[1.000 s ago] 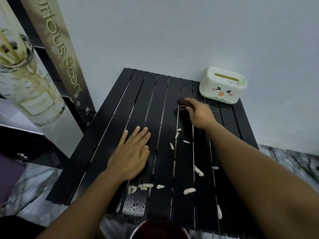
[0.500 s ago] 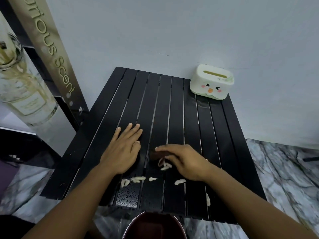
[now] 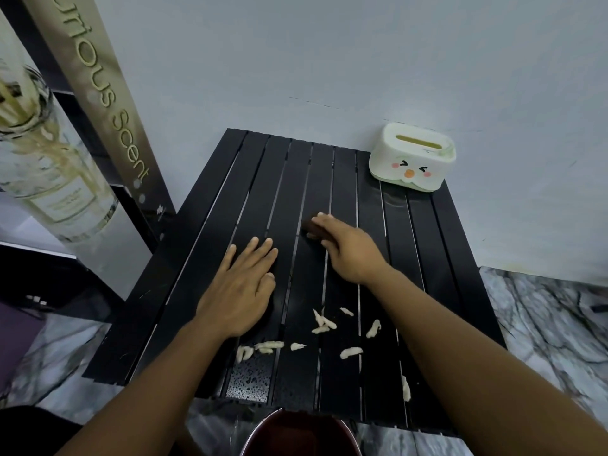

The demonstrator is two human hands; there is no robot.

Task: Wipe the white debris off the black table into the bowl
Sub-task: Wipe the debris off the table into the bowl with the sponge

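White debris [image 3: 324,324] lies in several small strips on the near half of the black slatted table [image 3: 250,179]. One strip [image 3: 406,388] sits close to the near right edge. My right hand [image 3: 348,248] is mid-table, shut on a small dark wiping cloth [image 3: 311,228] pressed to the slats, beyond the debris. My left hand [image 3: 240,287] rests flat on the table with fingers spread, just left of the debris. A dark red bowl [image 3: 299,434] sits below the table's near edge, partly cut off by the frame.
A white tissue box with a cartoon face [image 3: 411,158] stands at the table's far right corner against the wall. A tall printed banner [image 3: 95,103] leans at the left. Water droplets [image 3: 250,378] wet one near slat. Marble floor [image 3: 543,324] surrounds the table.
My right hand with the cloth swept toward me through the debris, then moved back out to mid-table. The strips now lie closer together near the front. My left hand stayed put.
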